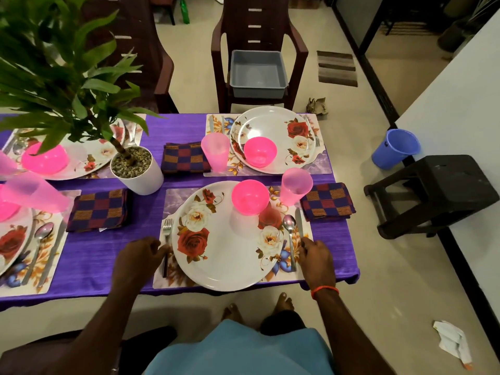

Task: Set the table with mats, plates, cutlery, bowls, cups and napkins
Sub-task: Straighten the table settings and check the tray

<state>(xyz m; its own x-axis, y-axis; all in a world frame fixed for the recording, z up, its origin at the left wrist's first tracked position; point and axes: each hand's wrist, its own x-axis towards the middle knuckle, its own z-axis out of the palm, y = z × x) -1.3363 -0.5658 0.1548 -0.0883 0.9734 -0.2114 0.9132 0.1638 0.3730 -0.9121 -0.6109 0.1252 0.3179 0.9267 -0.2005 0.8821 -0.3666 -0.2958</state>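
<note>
Left hand (140, 253): fingers curled narrow, pinching the fork (167, 228) handle just left of the plate (230, 255). Right hand (317, 255): fingers curled round the knife (299, 223) handle, beside the spoon (289, 224).

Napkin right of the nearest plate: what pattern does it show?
The napkin is checked in dark blue, maroon and orange squares; head view.

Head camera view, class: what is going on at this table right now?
A person is finishing the nearest place setting. The left hand pinches the fork left of the floral plate, and the right hand holds the knife beside the spoon. A pink bowl sits on the plate; the cup and checked napkin are already to its right.
</note>
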